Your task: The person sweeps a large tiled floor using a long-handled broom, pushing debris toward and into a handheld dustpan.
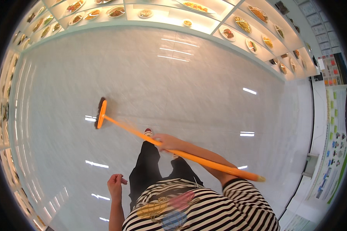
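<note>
An orange broom [132, 131] slants across the view, its long handle running from the lower right up to the head at the left. My right hand [168, 142] is wrapped round the handle at about its middle, and the handle's rear end passes along my right forearm. The broom head [101, 114] has an orange top and dark bristles, which rest on the shiny grey floor [204, 96]. My left hand [117, 182] hangs beside my left leg, away from the broom, with its fingers curled in and nothing visible in them.
White lit shelves [162, 19] with plates of food run along the far side and curve down the left. At the right stands a white wall with a door [297, 154] and a printed board [331, 150]. My shoe [148, 132] is just beside the broom handle.
</note>
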Motion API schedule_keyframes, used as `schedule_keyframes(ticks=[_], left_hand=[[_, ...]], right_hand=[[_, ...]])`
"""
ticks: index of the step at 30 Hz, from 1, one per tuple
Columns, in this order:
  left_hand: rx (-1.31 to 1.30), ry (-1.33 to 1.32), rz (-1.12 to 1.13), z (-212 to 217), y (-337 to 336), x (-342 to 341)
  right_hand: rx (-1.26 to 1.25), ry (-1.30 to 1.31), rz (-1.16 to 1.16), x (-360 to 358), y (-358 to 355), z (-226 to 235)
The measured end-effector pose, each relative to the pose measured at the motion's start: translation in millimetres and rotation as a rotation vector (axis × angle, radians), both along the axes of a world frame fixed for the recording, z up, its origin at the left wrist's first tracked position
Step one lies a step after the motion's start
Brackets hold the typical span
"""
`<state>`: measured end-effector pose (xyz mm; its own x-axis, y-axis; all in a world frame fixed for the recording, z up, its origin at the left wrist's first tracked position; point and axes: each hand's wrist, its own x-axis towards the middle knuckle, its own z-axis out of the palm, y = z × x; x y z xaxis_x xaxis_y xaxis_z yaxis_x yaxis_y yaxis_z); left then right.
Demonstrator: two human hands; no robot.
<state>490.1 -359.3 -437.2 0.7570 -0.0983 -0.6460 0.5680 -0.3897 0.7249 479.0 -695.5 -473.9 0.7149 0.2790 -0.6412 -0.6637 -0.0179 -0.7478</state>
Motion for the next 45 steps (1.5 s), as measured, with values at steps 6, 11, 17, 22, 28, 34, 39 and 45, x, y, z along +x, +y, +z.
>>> schedule_keyframes(ticks=[6,11,17,22,28,34,39,45], left_hand=[[-0.413,-0.140,-0.484,184.4,-88.9,82.8],[-1.148,-0.287,-1.080,269.8,-147.5,151.9],[-1.390,-0.091,-1.532,301.7,-195.7,165.3],[-1.661,0.130,-1.471,286.4,-241.1,135.3],[-1.521,-0.306,-1.465,295.2,-321.6,117.5],[-1.016,-0.571,-1.558,253.8,-384.8,132.4],[-0.492,-0.354,-1.205,194.6,-418.7,134.2],[-0.273,-0.032,-1.001,136.6,-449.9,117.5]], right_hand=[[-0.202,0.062,0.036,32.1,-13.0,-25.8],[-0.235,0.397,-0.270,-86.5,-105.4,66.9],[-0.616,0.582,-0.609,-218.5,-168.4,134.9],[-0.769,0.605,-0.600,-224.4,-184.2,167.8],[-0.301,0.347,-0.640,-147.1,-184.4,148.1],[-0.041,-0.014,-0.278,33.7,-195.1,3.6],[-0.176,-0.035,-0.117,96.6,-239.0,-40.1],[-0.231,0.257,-0.332,-99.0,-376.7,17.6]])
